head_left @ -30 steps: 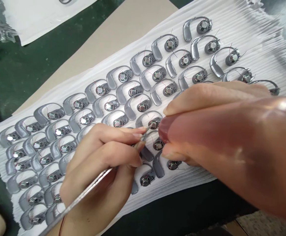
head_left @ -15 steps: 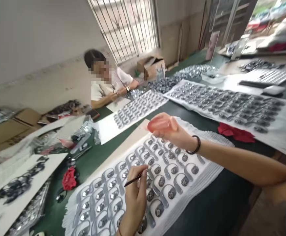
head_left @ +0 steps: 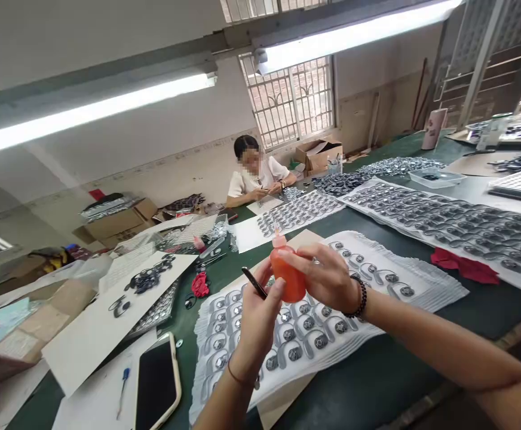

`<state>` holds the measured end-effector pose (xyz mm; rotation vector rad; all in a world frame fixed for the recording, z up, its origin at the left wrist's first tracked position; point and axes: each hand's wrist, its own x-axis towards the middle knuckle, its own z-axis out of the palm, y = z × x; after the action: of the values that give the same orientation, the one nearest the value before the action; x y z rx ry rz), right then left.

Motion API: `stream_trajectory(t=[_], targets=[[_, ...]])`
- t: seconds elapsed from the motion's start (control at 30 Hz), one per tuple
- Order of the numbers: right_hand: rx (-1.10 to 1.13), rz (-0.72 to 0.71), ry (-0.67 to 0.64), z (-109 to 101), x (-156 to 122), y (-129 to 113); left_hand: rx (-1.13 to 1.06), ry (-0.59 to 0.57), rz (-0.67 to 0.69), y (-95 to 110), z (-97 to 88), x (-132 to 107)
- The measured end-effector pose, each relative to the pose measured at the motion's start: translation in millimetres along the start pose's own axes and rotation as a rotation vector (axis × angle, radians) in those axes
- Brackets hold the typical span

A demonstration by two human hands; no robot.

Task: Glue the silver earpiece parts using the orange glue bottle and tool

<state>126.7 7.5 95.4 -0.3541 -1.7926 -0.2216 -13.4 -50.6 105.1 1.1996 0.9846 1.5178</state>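
Head view, centre of frame: we log the right hand (head_left: pixel 332 278) with fingers closed around a small orange squeeze bottle (head_left: pixel 287 276), nozzle up, and the left hand (head_left: pixel 257 325) gripping a thin dark-tipped tool (head_left: pixel 254 282) while its fingertips touch the bottle. Directly beneath, lower centre, lies a white sheet (head_left: pixel 426 286) of grey ear-hook parts (head_left: pixel 307 325) on the green table (head_left: pixel 372 382). Risk, in our judgement: a hard squeeze or tilt could drip liquid onto the parts, and the tool could slip from the shared grip.
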Motion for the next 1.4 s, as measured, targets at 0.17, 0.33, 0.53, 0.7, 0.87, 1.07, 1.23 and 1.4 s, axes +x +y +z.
stream_trajectory(t=[0.17,0.33,0.53,0.7,0.87,1.07,1.23,1.4], targets=[[0.288,0.222,0.05,9.3,29.4,-22.5,-0.049,0.017,0.116,19.0,-16.0,-1.0],[0.494,0.363,-0.062,13.1,37.3,-33.3,-0.138,0.121,0.171,30.4,-19.6,-1.5],[0.825,0.57,-0.161,23.7,25.9,-36.3,-0.312,0.139,0.103,26.7,-11.2,-1.8],[0.921,0.638,-0.046,9.2,35.8,-19.0,-0.326,0.134,0.084,25.5,-16.4,5.8],[0.816,0.608,-0.053,-31.2,75.3,13.4,-0.465,0.34,0.146,50.7,-63.1,26.7],[0.575,0.527,-0.443,-56.0,122.4,27.5,-0.57,0.491,0.333,86.3,-110.8,23.6],[0.489,0.527,-0.484,-60.3,125.1,22.5,-0.591,0.539,0.384,97.1,-109.7,8.7],[0.507,0.532,-0.497,-63.4,121.5,19.7,-0.581,0.574,0.355,100.3,-101.8,7.1]])
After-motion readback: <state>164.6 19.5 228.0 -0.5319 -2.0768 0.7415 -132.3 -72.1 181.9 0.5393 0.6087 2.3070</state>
